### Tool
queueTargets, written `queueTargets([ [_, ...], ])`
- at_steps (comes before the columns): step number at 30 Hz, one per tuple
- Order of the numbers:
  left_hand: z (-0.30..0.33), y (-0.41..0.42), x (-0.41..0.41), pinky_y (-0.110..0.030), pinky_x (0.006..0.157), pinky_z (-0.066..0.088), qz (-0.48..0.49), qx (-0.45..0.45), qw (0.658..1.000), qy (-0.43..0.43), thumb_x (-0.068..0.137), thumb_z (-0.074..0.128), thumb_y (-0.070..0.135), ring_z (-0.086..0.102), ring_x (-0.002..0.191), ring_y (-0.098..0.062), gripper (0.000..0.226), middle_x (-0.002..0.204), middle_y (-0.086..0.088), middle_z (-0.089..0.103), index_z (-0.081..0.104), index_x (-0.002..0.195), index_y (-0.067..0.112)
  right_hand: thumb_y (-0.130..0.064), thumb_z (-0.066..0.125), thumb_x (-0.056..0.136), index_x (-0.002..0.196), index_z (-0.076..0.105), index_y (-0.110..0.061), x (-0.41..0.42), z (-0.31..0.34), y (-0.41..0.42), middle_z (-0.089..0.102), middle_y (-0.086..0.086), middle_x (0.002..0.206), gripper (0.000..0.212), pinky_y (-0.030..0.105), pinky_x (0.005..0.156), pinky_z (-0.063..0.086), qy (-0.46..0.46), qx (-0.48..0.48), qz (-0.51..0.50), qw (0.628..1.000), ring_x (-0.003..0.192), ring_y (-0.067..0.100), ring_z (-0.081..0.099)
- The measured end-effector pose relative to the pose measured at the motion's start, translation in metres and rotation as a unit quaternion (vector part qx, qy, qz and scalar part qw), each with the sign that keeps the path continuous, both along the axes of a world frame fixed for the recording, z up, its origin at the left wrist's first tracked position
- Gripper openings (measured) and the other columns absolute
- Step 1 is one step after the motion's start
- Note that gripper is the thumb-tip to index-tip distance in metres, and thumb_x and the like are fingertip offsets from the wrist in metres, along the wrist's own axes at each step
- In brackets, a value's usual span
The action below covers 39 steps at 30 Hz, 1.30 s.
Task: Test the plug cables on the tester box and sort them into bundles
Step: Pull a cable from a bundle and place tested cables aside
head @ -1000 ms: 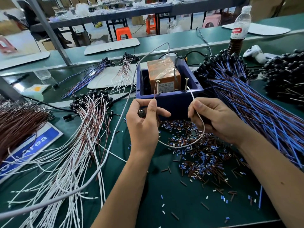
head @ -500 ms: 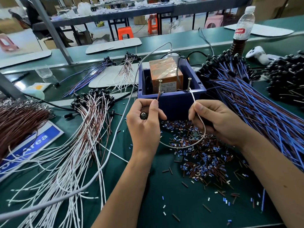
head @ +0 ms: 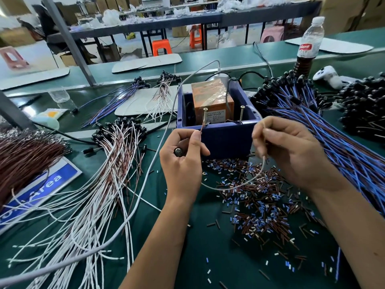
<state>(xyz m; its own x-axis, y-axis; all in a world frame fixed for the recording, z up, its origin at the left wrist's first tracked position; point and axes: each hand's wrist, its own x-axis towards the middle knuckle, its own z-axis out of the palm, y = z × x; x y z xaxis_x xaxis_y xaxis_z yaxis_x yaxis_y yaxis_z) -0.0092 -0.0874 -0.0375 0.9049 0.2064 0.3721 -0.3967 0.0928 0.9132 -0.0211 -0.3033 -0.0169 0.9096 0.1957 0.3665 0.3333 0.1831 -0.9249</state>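
Note:
The blue tester box (head: 225,140) stands in the middle of the green table, with an orange block (head: 210,97) inside and two upright screws (head: 205,116) on its near rim. My left hand (head: 183,161) grips a black plug (head: 178,151) and pinches its brown wire end, which touches the left screw. My right hand (head: 291,151) pinches the white wire (head: 248,182) of the same cable just in front of the box, a little short of the right screw (head: 241,113). The white wire loops down between my hands.
A bundle of white-and-brown plug cables (head: 108,155) fans out at the left. Blue plug cables (head: 333,130) lie heaped at the right. Cut insulation bits (head: 260,207) litter the table below the box. A grey cable (head: 158,142) arcs across. A bottle (head: 308,46) stands at the back right.
My right hand has pulled the white wire end back off the right screw toward me. My left hand keeps the brown end at the left screw.

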Motion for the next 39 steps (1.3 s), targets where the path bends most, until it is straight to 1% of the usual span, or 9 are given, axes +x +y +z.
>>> queueTargets([
  [3,0.000,0.001,0.001,-0.024,0.053,0.034,-0.004,-0.009,1.000,0.000,0.099,0.062,0.023,0.045,0.049,-0.011,0.017,0.062,-0.005,0.063,0.062,0.085,0.014,-0.017,0.040,0.101,0.080,0.060,-0.013,0.002,0.008,0.002,0.038,0.002,0.058,0.028,0.030,0.052,0.039,0.036,0.080,-0.042,0.995,0.056,0.020,0.035],
  [7,-0.003,0.001,0.001,-0.025,0.055,0.035,-0.005,-0.005,1.000,0.002,0.099,0.061,0.025,0.047,0.051,-0.012,0.017,0.062,-0.005,0.064,0.062,0.085,0.014,-0.039,0.041,0.111,0.084,0.064,-0.014,-0.001,0.005,0.007,0.032,-0.002,0.053,0.044,0.021,0.038,0.024,0.034,0.009,-0.145,0.989,0.043,0.014,0.022],
  [10,-0.004,0.001,0.003,-0.024,0.054,0.036,-0.004,-0.001,1.000,-0.005,0.099,0.061,0.025,0.048,0.051,-0.011,0.018,0.063,-0.005,0.064,0.062,0.086,0.014,-0.034,0.039,0.113,0.092,0.068,-0.014,-0.002,0.000,0.015,0.036,-0.003,0.054,0.040,0.022,0.039,0.022,-0.006,-0.071,-0.205,0.976,0.043,0.009,0.024],
  [12,-0.004,0.000,0.003,-0.024,0.053,0.036,0.000,-0.002,1.000,-0.003,0.099,0.061,0.025,0.047,0.050,-0.011,0.018,0.063,-0.005,0.064,0.061,0.085,0.014,-0.037,0.033,0.114,0.094,0.060,-0.008,-0.003,-0.001,0.018,0.036,-0.006,0.053,0.045,0.019,0.042,0.024,-0.011,-0.091,-0.222,0.971,0.044,0.007,0.026],
  [17,-0.003,-0.001,0.003,-0.025,0.050,0.034,0.007,0.000,1.000,-0.001,0.099,0.061,0.023,0.044,0.047,-0.012,0.019,0.061,-0.003,0.064,0.060,0.082,0.016,-0.023,0.038,0.113,0.087,0.053,-0.010,-0.007,0.002,0.023,0.042,0.000,0.059,0.033,0.023,0.047,0.029,-0.108,-0.203,-0.258,0.938,0.051,0.009,0.034],
  [22,-0.004,-0.001,0.002,-0.025,0.049,0.033,0.004,0.000,1.000,-0.002,0.099,0.060,0.024,0.043,0.047,-0.013,0.018,0.061,-0.003,0.063,0.061,0.083,0.016,-0.016,0.055,0.107,0.091,0.068,-0.010,-0.003,0.004,0.025,0.061,-0.003,0.067,0.021,0.037,0.054,0.046,-0.214,-0.307,-0.337,0.864,0.058,0.012,0.058],
  [24,-0.003,-0.002,0.002,-0.025,0.049,0.034,0.002,-0.001,1.000,-0.004,0.100,0.061,0.026,0.044,0.047,-0.012,0.017,0.061,-0.004,0.064,0.062,0.086,0.017,-0.014,0.057,0.106,0.091,0.068,-0.010,0.000,0.003,0.025,0.063,-0.004,0.068,0.019,0.034,0.056,0.047,-0.235,-0.322,-0.363,0.842,0.060,0.009,0.059],
  [29,-0.003,-0.002,0.003,-0.022,0.050,0.036,-0.003,-0.004,1.000,-0.006,0.099,0.061,0.026,0.046,0.048,-0.012,0.015,0.062,-0.005,0.065,0.065,0.091,0.015,-0.013,0.060,0.105,0.091,0.071,-0.011,0.004,0.000,0.026,0.066,-0.006,0.072,0.018,0.021,0.061,0.046,-0.242,-0.319,-0.366,0.840,0.063,0.003,0.060],
  [39,0.001,-0.003,0.001,-0.030,0.058,0.034,0.009,0.004,1.000,0.008,0.099,0.062,0.031,0.045,0.051,-0.015,0.012,0.062,-0.008,0.066,0.066,0.089,0.024,-0.006,0.064,0.101,0.095,0.070,-0.001,0.007,0.001,0.027,0.068,0.004,0.071,0.010,0.042,0.057,0.051,-0.291,-0.348,-0.402,0.795,0.060,0.022,0.064],
])
